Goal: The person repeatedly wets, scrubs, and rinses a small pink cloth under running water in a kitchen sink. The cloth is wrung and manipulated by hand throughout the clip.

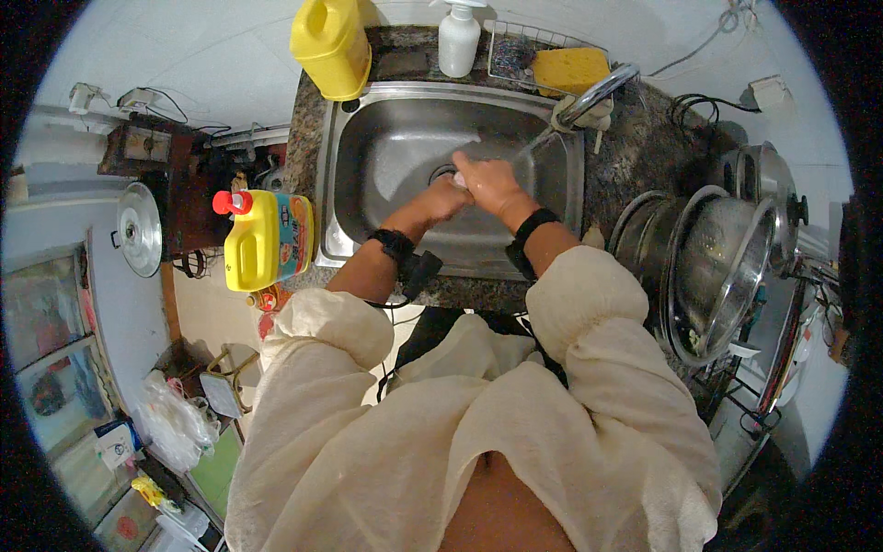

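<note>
My left hand and my right hand meet over the stainless steel sink, close to its drain. Between them shows a small pale thing, pressed by the fingers of both; most of it is hidden, so its kind is unclear. The right thumb points up and away from me. From the chrome faucet at the back right, a thin stream of water runs down into the basin, to the right of my hands.
Behind the sink stand a yellow jug, a white pump bottle and a wire basket with a yellow sponge. A yellow bottle with a red cap is left. Metal basins crowd the right side.
</note>
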{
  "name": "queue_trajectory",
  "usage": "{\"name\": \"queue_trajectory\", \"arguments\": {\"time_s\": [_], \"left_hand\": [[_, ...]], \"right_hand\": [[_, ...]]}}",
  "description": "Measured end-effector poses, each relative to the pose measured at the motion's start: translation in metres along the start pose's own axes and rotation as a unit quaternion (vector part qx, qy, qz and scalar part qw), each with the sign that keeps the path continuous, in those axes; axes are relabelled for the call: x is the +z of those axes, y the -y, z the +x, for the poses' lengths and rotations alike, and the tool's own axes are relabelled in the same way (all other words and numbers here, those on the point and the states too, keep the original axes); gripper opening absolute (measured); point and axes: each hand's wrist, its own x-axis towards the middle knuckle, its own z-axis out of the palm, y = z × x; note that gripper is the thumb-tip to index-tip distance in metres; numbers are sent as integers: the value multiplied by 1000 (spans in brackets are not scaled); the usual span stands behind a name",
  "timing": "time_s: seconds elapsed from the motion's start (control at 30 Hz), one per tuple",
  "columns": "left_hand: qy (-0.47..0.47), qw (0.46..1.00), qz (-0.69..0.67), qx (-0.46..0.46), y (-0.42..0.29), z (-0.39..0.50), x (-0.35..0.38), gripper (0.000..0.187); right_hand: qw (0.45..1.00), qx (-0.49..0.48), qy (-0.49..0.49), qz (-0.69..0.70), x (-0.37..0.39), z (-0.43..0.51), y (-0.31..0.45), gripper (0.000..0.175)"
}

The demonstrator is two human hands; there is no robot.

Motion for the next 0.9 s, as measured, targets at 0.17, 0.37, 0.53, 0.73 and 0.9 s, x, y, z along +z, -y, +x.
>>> {"name": "queue_trajectory", "arguments": {"time_s": [0.17,0.37,0.53,0.73,0.9], "left_hand": [[-115,947,-300,7,25,22,24,44],[-67,909,-404,74,21,61,72,41],[-136,919,-354,111,-8,70,82,26],[-152,945,-275,93,-40,64,69,31],[-257,900,-261,236,-51,58,66,46]], "right_hand": [[899,323,-110,276,37,-9,-18,48],[770,316,-165,529,52,-50,-25,53],[676,365,-235,595,7,-76,-46,32],[695,359,-291,550,-20,-72,-64,16],[634,371,-269,623,-32,-65,-68,13]]}}
